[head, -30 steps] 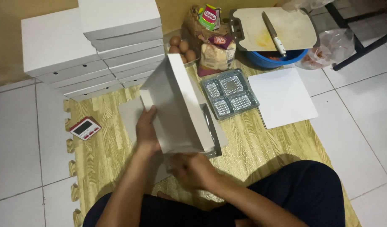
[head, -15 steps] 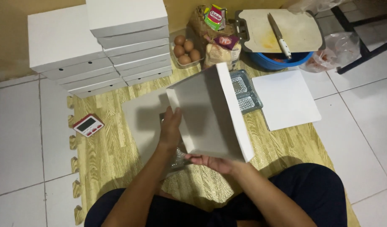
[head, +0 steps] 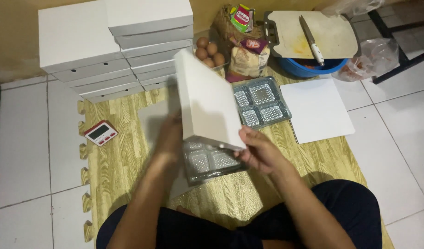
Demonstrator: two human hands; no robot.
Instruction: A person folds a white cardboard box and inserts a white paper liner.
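I hold a white cardboard box lid [head: 207, 101] tilted up on edge over the wood-pattern mat [head: 129, 161]. My right hand [head: 260, 150] grips its near corner. My left hand [head: 168, 138], blurred, is on its left side, partly behind it. Under the lid lies a clear plastic compartment tray [head: 209, 161] resting on a flat grey-white box base [head: 152, 122]. A second clear tray [head: 262, 103] lies just to the right.
Two stacks of white boxes [head: 110, 50] stand at the back left. Eggs [head: 208, 50], snack packets [head: 246, 57], a blue bowl under a cutting board with a knife [head: 313, 34], a white flat sheet [head: 315, 110] and a small red-white timer [head: 100, 133] surround the mat.
The lid has swung from lying open toward the right to standing tilted over the tray. My left hand has moved up along its left side.
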